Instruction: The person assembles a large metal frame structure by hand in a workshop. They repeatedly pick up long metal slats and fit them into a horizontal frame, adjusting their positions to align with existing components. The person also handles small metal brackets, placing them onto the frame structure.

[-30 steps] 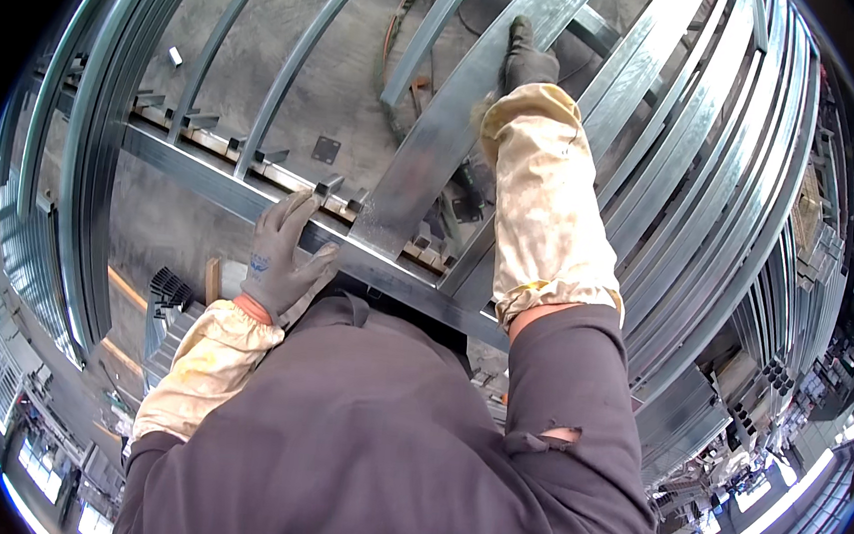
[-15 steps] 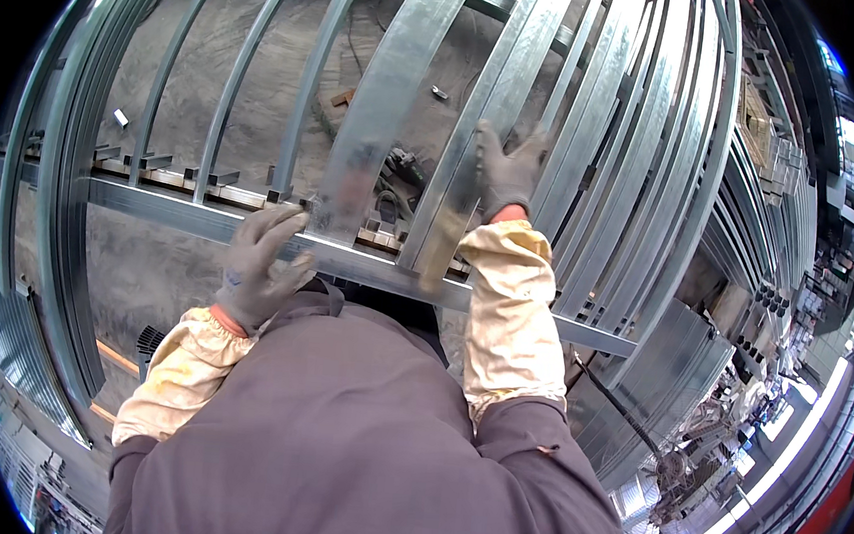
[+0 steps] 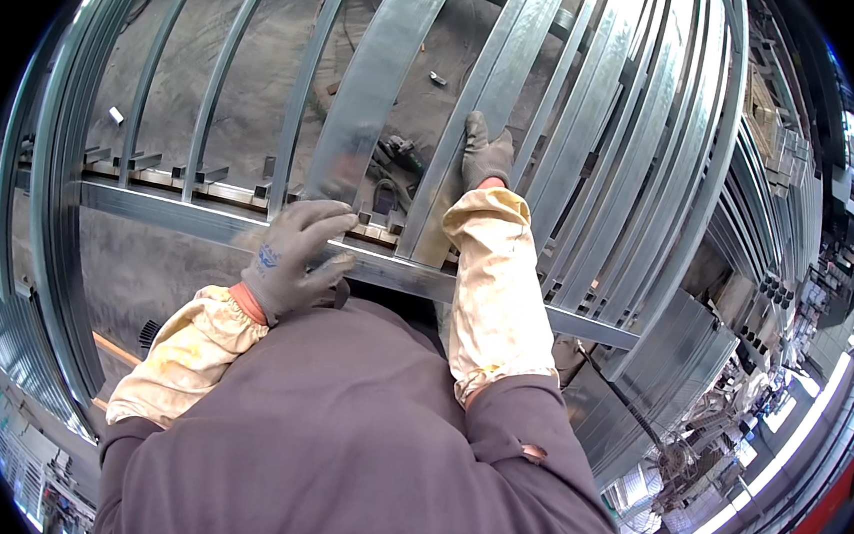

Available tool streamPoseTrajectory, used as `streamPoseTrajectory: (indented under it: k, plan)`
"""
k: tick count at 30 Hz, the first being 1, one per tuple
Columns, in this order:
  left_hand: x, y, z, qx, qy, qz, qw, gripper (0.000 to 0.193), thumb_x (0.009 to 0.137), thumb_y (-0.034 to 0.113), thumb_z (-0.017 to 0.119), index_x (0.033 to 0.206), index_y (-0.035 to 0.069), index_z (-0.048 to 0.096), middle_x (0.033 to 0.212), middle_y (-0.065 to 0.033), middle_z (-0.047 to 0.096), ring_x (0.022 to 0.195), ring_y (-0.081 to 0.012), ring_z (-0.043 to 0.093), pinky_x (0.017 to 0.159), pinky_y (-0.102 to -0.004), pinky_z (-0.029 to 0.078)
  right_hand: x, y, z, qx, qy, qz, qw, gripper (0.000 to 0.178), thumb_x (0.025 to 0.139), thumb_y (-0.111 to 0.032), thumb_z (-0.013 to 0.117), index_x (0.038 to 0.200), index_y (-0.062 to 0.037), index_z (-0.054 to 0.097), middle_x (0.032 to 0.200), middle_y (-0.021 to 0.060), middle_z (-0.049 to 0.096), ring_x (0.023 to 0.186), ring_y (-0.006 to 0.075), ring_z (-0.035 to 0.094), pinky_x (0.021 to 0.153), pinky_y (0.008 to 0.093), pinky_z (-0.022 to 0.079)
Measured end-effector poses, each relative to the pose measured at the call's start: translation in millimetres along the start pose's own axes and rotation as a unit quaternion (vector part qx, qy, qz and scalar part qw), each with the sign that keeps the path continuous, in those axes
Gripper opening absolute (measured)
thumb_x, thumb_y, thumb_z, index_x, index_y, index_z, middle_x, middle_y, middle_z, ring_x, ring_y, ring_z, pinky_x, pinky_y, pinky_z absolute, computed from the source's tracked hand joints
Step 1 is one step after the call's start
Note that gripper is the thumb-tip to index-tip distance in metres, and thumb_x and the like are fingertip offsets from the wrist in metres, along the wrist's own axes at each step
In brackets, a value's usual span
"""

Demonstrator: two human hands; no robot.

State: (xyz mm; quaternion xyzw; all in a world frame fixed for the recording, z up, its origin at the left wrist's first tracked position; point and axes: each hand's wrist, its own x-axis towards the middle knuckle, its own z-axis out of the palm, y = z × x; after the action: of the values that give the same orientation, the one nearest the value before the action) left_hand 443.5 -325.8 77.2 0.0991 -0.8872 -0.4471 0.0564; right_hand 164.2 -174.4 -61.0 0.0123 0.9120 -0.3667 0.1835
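Observation:
My right hand, in a grey work glove, lies on a long galvanized steel profile. Its fingers and thumb bracket the two edges of the bar. Low on the left, my gloved left hand hovers over the front rail with fingers stretched and thumb apart, holding nothing. Just beyond its fingertips is the lower end of another broad steel profile. Part of that end is hidden behind the hand. Light cloth sleeves cover both forearms.
More profiles lie side by side to the right. Narrower bars stand spaced out on the left, beside a bundle of rails. Dark tools or cables show on the floor between bars. A stack of metal lengths sits farther right.
My right hand has moved left from spread fingers beside the profile onto it. My left hand has shifted right and slightly forward along the front rail, still holding nothing.

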Motion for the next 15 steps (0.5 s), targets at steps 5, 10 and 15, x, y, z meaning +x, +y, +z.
streamPoseTrajectory:
  k: [5, 10, 15]
  plan:
    - [-12.2, -5.4, -8.5, 0.011, 0.088, -0.029, 0.996, 0.047, 0.082, 0.016, 0.08, 0.126, 0.006, 0.068, 0.127, -0.0149, 0.067, 0.117, -0.0352, 0.063, 0.099, -0.0438, 0.052, 12.3, 22.7, 9.8, -0.029, 0.024, -0.062, 0.997, 0.085, 0.09, -0.07, 0.065, 0.131, 0.0042, 0.062, 0.125, 0.0309, 0.067, 0.118, 0.0473, 0.064, 0.1, 0.049, 0.049]
    - [-50.0, -17.4, -39.8, 0.03, 0.124, -0.079, 0.989, 0.047, 0.08, 0.009, 0.081, 0.125, 0.006, 0.068, 0.129, -0.0155, 0.066, 0.123, -0.0343, 0.06, 0.103, -0.0423, 0.05, 3.2, 12.0, 7.3, 0.106, -0.043, -0.073, 0.991, 0.096, 0.088, -0.044, 0.08, 0.156, 0.0058, 0.033, 0.151, 0.0268, 0.048, 0.14, 0.037, 0.046, 0.118, 0.0432, 0.035]
    - [-178.0, -61.1, -104.6, 0.217, 0.257, -0.226, 0.914, 0.046, 0.08, 0.009, 0.081, 0.124, 0.005, 0.068, 0.125, -0.015, 0.068, 0.117, -0.0318, 0.065, 0.102, -0.0409, 0.051, -4.2, 15.1, 1.3, -0.041, 0.048, -0.248, 0.967, 0.08, 0.092, -0.027, 0.079, 0.153, 0.0057, 0.039, 0.151, 0.0251, 0.048, 0.137, 0.0351, 0.048, 0.117, 0.042, 0.036]
